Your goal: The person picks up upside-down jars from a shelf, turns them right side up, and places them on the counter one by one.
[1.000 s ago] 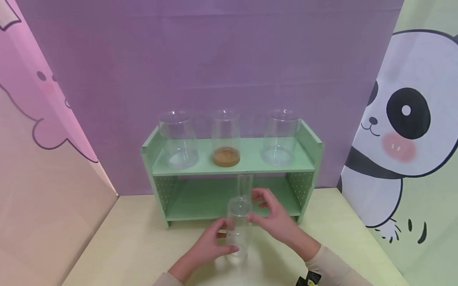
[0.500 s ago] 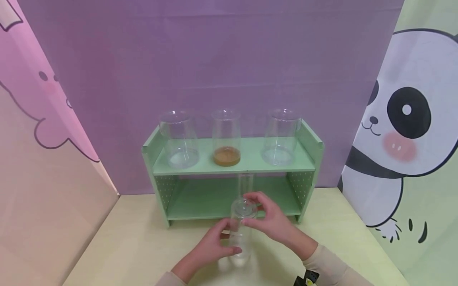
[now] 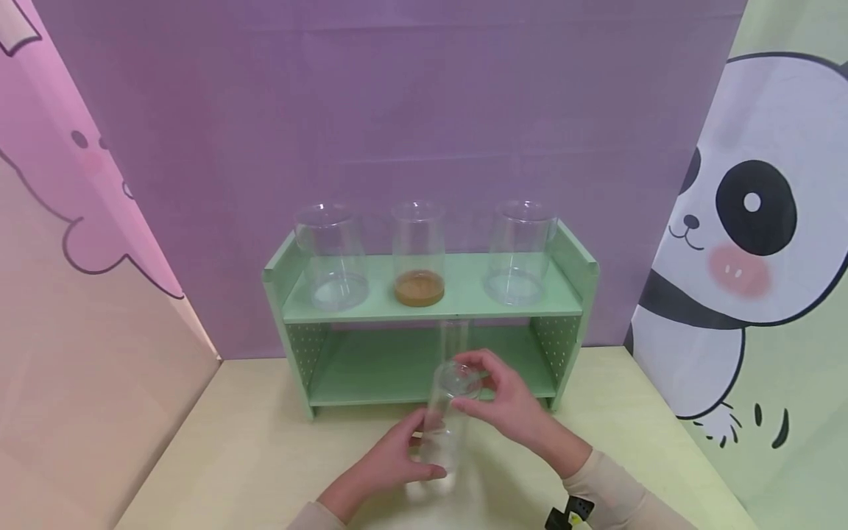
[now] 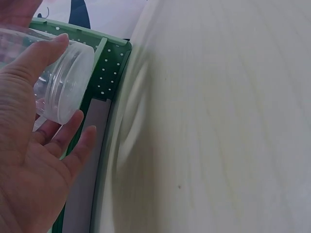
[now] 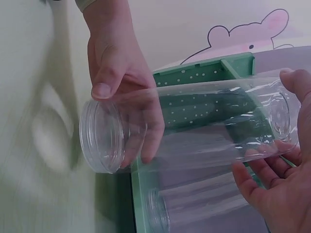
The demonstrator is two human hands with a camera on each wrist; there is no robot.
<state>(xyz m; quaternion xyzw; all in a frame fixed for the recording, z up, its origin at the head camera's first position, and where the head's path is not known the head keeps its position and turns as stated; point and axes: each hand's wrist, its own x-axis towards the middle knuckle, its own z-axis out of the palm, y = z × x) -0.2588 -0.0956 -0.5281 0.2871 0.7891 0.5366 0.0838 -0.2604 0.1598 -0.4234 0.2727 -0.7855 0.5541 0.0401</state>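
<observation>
Both hands hold a tall clear plastic jar [image 3: 445, 419] above the table, its upper end leaning right in the head view. My left hand [image 3: 397, 456] grips the lower end, thumb in front and fingers behind. That end carries a ribbed clear cap or collar [image 5: 102, 136], facing the table in the right wrist view. Around the upper, closed end curl the thumb and fingers of my right hand [image 3: 506, 405]. A second clear cylinder [image 3: 454, 337] stands on the lower shelf behind; its lower part is hidden by the held jar and hand.
A green two-tier rack [image 3: 364, 316] stands at the back of the pale table [image 3: 218, 456]. On its upper tier are a left clear container [image 3: 334, 258], a middle one with a brown base [image 3: 419, 288] and a right clear container [image 3: 520, 258]. Purple cloth [image 3: 424, 96] hangs behind.
The jar's upper end has shifted right, tilting the jar from nearly upright. My right fingers have come round that end. The left hand has moved slightly right with the lower end.
</observation>
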